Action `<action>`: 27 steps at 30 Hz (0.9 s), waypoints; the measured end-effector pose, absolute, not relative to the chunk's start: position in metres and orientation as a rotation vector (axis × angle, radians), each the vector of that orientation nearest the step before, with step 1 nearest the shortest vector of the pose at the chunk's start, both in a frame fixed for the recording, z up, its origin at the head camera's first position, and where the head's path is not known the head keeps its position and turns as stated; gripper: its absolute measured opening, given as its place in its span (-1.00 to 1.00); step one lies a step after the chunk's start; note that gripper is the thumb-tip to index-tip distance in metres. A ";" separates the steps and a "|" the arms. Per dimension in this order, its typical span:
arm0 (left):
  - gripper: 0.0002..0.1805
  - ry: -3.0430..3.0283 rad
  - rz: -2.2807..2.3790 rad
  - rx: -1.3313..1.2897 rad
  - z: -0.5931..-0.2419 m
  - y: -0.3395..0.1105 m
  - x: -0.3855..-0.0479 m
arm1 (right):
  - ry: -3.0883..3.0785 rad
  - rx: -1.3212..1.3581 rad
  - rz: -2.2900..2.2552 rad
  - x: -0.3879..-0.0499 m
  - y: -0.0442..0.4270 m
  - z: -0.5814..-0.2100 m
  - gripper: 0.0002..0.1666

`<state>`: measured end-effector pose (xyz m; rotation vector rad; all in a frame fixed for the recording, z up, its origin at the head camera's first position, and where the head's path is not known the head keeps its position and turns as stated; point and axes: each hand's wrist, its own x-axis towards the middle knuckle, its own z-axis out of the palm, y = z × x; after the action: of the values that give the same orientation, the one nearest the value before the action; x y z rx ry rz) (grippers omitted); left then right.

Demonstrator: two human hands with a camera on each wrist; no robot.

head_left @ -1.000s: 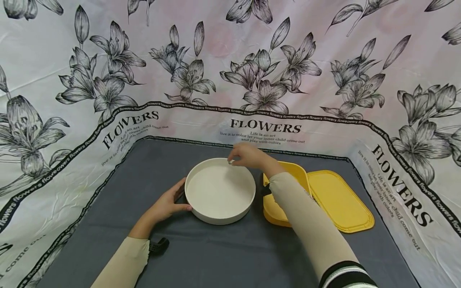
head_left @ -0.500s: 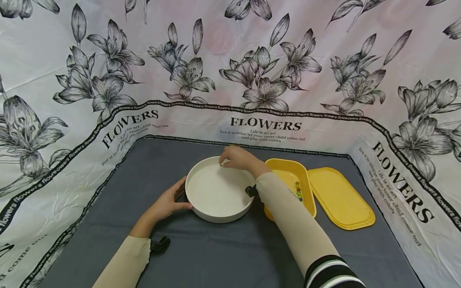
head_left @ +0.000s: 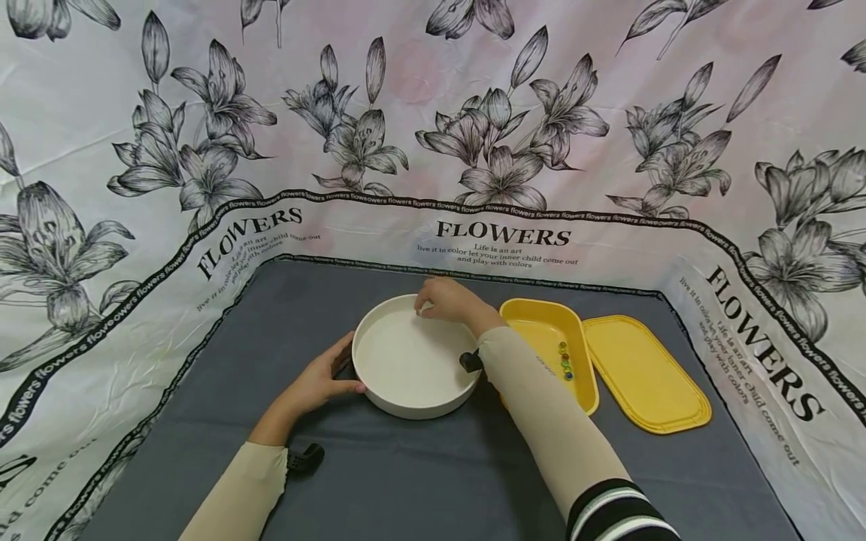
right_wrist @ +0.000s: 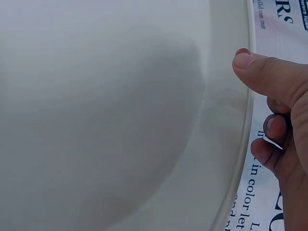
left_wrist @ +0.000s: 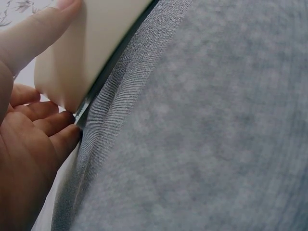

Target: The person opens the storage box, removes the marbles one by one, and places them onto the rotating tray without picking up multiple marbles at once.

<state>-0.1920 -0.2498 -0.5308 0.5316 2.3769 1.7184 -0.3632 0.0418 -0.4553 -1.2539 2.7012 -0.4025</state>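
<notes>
A shallow white round dish [head_left: 414, 361] stands in the middle of the grey cloth. On its left side my left hand [head_left: 318, 385] holds it, with the thumb against the wall and the fingers curved low around it, as the left wrist view shows. My right hand [head_left: 446, 300] is over the dish's far rim, thumb and index finger pinched together; the marble seen there earlier is hidden now. In the right wrist view, the thumb [right_wrist: 264, 72] overlaps the rim and the other fingers are curled outside. The visible dish floor bears nothing.
To the right, a yellow box [head_left: 531, 315] holds several coloured glass marbles [head_left: 565, 361] in a row, partly behind my right forearm. Its yellow lid [head_left: 649, 376] lies flat beside it. A flower-printed curtain [head_left: 501, 150] rises behind the cloth.
My right hand has moved left along the dish's far rim, uncovering the marbles in the yellow box. The small marble between its fingertips has gone out of sight. The left hand stays put.
</notes>
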 end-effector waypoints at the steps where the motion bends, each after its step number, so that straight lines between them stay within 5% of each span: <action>1: 0.26 2.378 1.716 0.532 -0.531 -0.249 -0.192 | 2.702 -1.246 -0.395 -0.363 0.042 -0.456 -0.76; 27: 0.27 2.389 1.697 0.542 -0.531 -0.250 -0.191 | 2.900 -1.294 -0.397 -0.342 0.110 -0.404 -0.77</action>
<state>-0.1908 -0.2501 -0.5306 0.5415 2.3890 1.6973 -0.3415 0.1099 -0.4037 -1.2941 2.9000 -0.3971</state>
